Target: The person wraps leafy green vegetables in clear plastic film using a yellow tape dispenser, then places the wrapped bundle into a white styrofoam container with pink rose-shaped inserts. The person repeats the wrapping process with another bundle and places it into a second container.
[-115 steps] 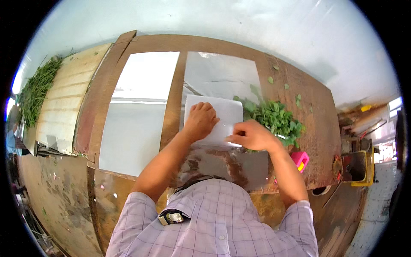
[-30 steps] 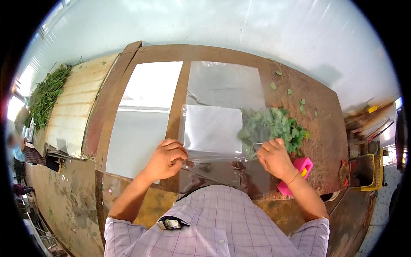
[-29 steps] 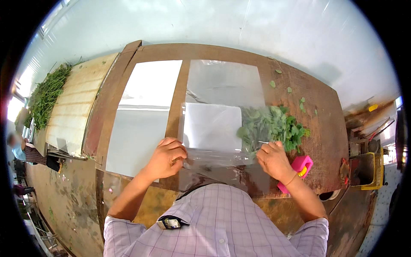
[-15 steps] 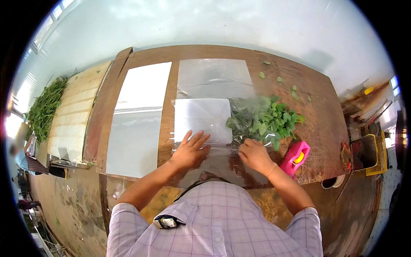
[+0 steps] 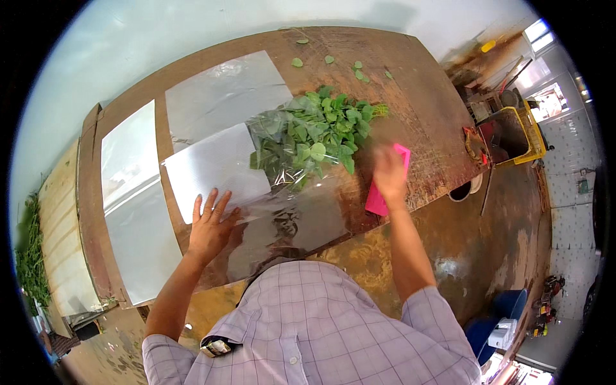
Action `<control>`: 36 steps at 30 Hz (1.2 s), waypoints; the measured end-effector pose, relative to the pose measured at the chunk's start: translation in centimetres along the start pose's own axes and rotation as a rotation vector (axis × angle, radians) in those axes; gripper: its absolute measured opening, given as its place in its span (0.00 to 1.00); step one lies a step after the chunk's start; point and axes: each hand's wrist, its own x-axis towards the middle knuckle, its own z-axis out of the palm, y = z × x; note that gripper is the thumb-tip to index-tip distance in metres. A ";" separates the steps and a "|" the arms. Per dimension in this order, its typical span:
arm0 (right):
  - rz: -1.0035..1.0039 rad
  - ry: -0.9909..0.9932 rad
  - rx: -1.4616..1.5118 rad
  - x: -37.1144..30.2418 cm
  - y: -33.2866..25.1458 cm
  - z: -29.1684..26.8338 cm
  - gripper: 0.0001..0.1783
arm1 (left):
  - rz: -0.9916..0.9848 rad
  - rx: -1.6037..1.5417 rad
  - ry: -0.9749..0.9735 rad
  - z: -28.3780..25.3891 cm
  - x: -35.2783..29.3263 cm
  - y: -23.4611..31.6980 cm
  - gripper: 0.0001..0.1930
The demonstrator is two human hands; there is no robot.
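Note:
My left hand [image 5: 212, 224], fingers spread, presses on the lower edge of a white ribbed sheet [image 5: 208, 163]. Clear plastic film [image 5: 311, 208] lies around the sheet and over part of a bunch of leafy greens [image 5: 321, 131]. The bunch's leaves overlap the sheet's right side, and its cut stems point right. To the right of the greens, my right hand [image 5: 390, 179] is over a pink tape dispenser [image 5: 376, 203], hiding its middle. Motion smears those fingers, so their grip on it cannot be made out.
Another white-and-clear sheet [image 5: 138, 212] lies to the left on the brown table [image 5: 423, 115]. Loose leaves [image 5: 329, 59] are scattered at the far side. More greens [image 5: 31, 256] are at far left. A yellow crate [image 5: 532, 138] stands past the right edge, blue bins [image 5: 487, 333] at lower right.
My right hand has left the film beside the greens and moved right onto the pink tape dispenser. My left hand stays on the white sheet. The whole view has turned toward the right.

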 end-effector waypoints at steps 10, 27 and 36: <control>0.754 -0.086 0.518 -9.5 4.1 -6.3 0.13 | -0.010 0.091 0.071 -0.7 1.5 0.8 0.14; 0.628 -0.247 0.876 -15.0 -8.7 -0.4 0.09 | 0.028 0.048 0.033 -0.7 0.5 -0.3 0.15; 0.527 -0.601 0.601 -15.9 -13.6 15.3 0.19 | 0.062 0.029 -0.001 -0.1 0.1 -1.2 0.19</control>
